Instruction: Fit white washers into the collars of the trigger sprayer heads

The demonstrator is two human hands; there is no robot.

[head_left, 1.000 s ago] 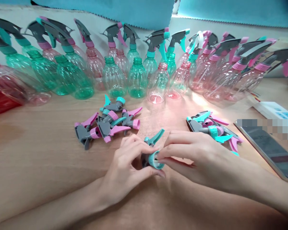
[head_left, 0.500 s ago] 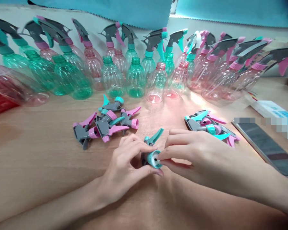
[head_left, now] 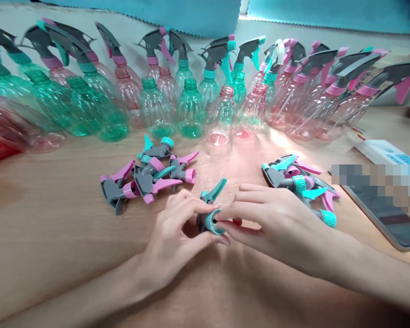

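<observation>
My left hand (head_left: 177,232) is closed round a grey trigger spray head (head_left: 201,221) with a teal trigger and teal screw collar, held just above the table with the collar's opening facing right. Thumb and forefinger of my right hand (head_left: 269,218) are pinched together at the mouth of that collar, tips partly inside it. Whatever they hold there is hidden. To the left lies a pile of grey spray heads (head_left: 145,177) with pink or teal parts. Beyond my right hand is a second pile of spray heads (head_left: 290,175), partly covered by the hand.
Green bottles (head_left: 191,111) and pink bottles (head_left: 220,118) stand uncapped in front of a back row of bottles with spray heads fitted. A phone (head_left: 389,218) lies at the right near a white power strip (head_left: 392,152). Red material (head_left: 3,141) sits at far left.
My right fingertips have moved slightly left and deeper into the collar. A teal-collared spray head now shows beside my right wrist. The whole view has shifted a little.
</observation>
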